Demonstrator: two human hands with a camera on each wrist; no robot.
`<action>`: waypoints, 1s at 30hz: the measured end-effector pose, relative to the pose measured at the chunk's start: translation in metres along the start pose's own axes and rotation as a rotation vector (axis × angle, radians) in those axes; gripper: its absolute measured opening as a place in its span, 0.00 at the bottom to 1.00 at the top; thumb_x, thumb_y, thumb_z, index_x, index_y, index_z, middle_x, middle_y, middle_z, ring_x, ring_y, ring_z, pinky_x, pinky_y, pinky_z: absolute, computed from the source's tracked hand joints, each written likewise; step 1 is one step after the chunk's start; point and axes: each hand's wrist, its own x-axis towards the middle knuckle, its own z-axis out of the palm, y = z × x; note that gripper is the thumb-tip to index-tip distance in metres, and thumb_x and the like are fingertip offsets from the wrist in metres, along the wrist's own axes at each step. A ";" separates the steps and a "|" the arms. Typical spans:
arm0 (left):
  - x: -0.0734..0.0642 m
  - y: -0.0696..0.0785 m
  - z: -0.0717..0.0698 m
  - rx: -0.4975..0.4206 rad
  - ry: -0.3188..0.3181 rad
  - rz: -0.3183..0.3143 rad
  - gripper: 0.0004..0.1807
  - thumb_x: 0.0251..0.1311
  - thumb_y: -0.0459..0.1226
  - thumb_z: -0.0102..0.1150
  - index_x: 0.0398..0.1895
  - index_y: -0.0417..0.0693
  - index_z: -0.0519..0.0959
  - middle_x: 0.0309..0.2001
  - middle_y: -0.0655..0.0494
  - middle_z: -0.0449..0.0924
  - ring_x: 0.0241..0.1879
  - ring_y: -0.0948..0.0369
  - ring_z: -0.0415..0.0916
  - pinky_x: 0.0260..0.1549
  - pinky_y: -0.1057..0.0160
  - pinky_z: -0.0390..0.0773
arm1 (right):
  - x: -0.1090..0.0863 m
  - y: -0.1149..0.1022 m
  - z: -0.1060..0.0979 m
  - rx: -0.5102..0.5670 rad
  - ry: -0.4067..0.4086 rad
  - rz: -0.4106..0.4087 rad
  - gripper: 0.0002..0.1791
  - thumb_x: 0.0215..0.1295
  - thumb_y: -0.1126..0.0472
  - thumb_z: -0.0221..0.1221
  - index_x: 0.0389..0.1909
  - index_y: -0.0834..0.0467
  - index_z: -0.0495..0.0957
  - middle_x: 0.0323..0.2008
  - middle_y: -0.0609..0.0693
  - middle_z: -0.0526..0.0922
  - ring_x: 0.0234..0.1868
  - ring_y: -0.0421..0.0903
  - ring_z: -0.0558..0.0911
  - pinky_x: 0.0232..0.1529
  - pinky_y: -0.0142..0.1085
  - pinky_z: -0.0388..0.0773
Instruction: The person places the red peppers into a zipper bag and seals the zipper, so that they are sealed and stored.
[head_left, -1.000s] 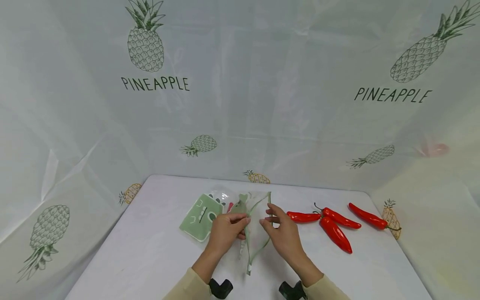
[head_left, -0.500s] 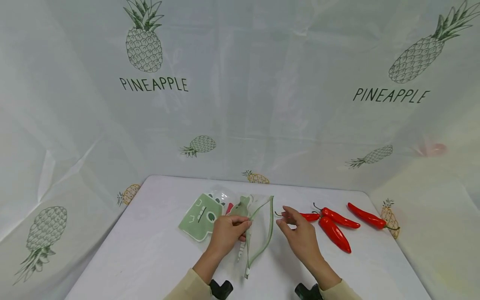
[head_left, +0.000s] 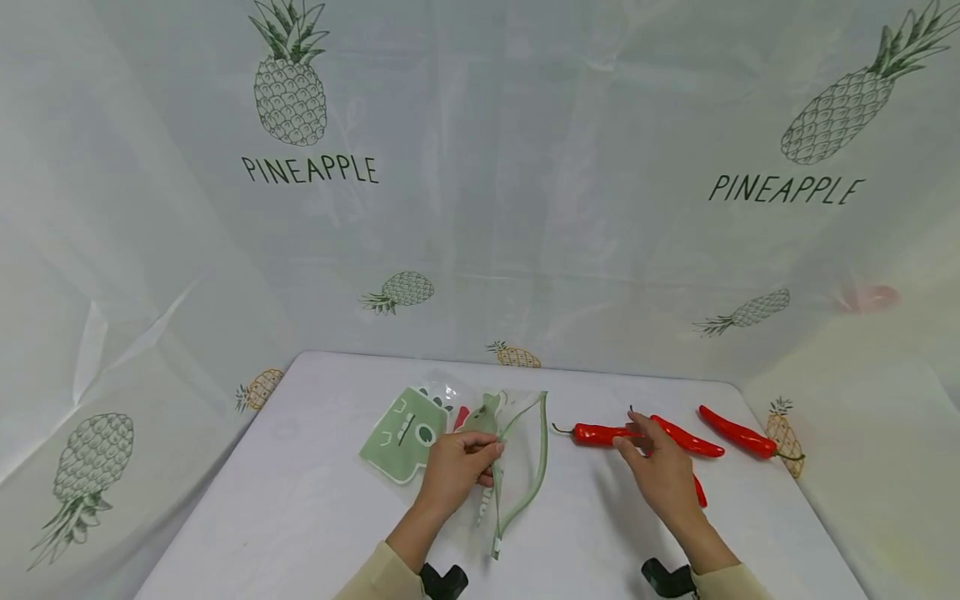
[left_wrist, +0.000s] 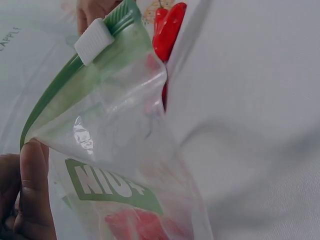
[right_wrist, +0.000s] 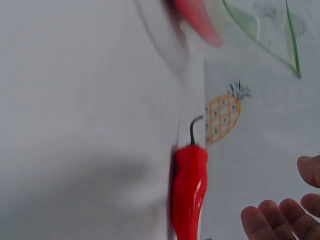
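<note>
My left hand (head_left: 453, 467) pinches the edge of a clear zip bag (left_wrist: 115, 125) with green trim, between thumb and fingers. The bag's mouth gapes, and a white slider (left_wrist: 94, 42) sits on its green zip strip. A red shape shows low on the bag in the left wrist view. My right hand (head_left: 663, 467) hovers over the red chili peppers, fingers apart and slightly bent, holding nothing. One chili pepper (head_left: 596, 435) points its stem toward the bag; another (head_left: 688, 437) lies just beyond the hand. A third chili pepper (head_left: 701, 492) is mostly hidden beneath it.
Flat beside the left hand lies a green packet (head_left: 403, 437) with a cartoon face. Farther right, another chili pepper (head_left: 738, 432) rests near the edge of the white table (head_left: 300, 467). A pineapple-print curtain (head_left: 525, 208) surrounds the table.
The right hand has drawn away from the bag's right rim and travelled right to above the chili peppers. The left hand keeps its pinch on the bag, whose mouth looks wider.
</note>
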 end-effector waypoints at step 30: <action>-0.005 0.001 -0.002 -0.031 0.025 -0.018 0.12 0.66 0.35 0.71 0.48 0.35 0.88 0.36 0.37 0.88 0.18 0.64 0.80 0.22 0.65 0.87 | 0.032 0.094 -0.039 -0.180 -0.199 0.109 0.42 0.71 0.53 0.68 0.78 0.64 0.61 0.68 0.75 0.72 0.65 0.75 0.72 0.58 0.71 0.78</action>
